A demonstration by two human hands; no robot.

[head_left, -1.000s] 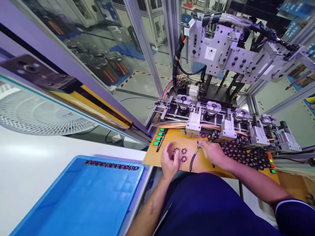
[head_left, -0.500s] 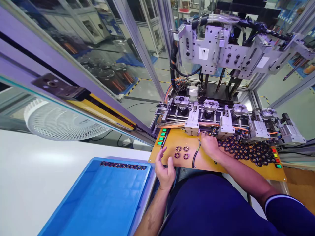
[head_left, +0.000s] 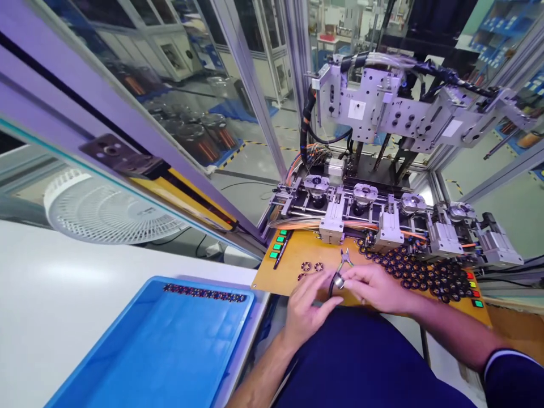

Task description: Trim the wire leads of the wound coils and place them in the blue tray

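Observation:
Between thumb and fingertips, my right hand (head_left: 376, 288) pinches a small shiny metal ring (head_left: 339, 281). Just to its left, my left hand (head_left: 309, 306) has its thumb and fingers apart, close around the ring's left side; whether it touches the ring is unclear. Cutting pliers (head_left: 345, 258) lie on the yellow panel (head_left: 266, 279) behind the hands, jaws apart, handles partly hidden. Small dark rings (head_left: 318, 267) lie left of the pliers, one partly covered by my left hand. Many similar dark parts (head_left: 419, 275) are heaped on the right.
A blue tray (head_left: 170, 345) with a row of small parts (head_left: 204, 292) stands on the white table (head_left: 106, 266) at left. Behind the panel is a machine with metal fixtures (head_left: 365, 194). A black pen (head_left: 281, 255) lies by green buttons. A white fan (head_left: 114, 209) is beyond the frame.
My right hand has come back from the machine's edge toward my body, now with the metal ring. My left hand has moved right to meet it. The view has shifted slightly.

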